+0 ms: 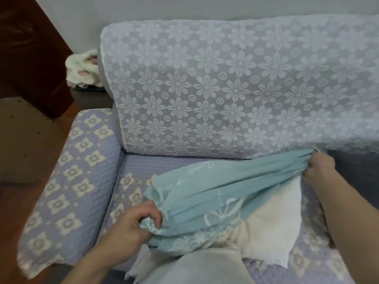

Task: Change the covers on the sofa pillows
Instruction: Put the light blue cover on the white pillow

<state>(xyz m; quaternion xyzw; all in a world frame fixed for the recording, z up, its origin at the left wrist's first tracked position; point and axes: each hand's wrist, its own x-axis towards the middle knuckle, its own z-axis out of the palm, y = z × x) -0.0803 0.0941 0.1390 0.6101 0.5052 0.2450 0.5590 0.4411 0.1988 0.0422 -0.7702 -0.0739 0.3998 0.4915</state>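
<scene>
The left hand (137, 219) gripped one bunched end of the teal cover (207, 193), the right hand (320, 167) the other. A white pillow (274, 228) lay half bared beneath it on the sofa seat (139, 167), near the front edge.

Head view, person's body only. Two forearms enter from the lower edge, one at each side. Both are bare from frame edge to wrist; no sleeve, cuff, watch, bracelet or ring shows on either. Left hand (135, 222): bare, no glove, knuckles and thumb visible, nails short as far as the blur allows. Right hand (320, 167): bare, no glove, seen from the back. Lower centre: a knee or thigh (196, 267) in pale grey, smooth, plain fabric, no seam or print discernible. Nothing else of the person is in frame.
</scene>
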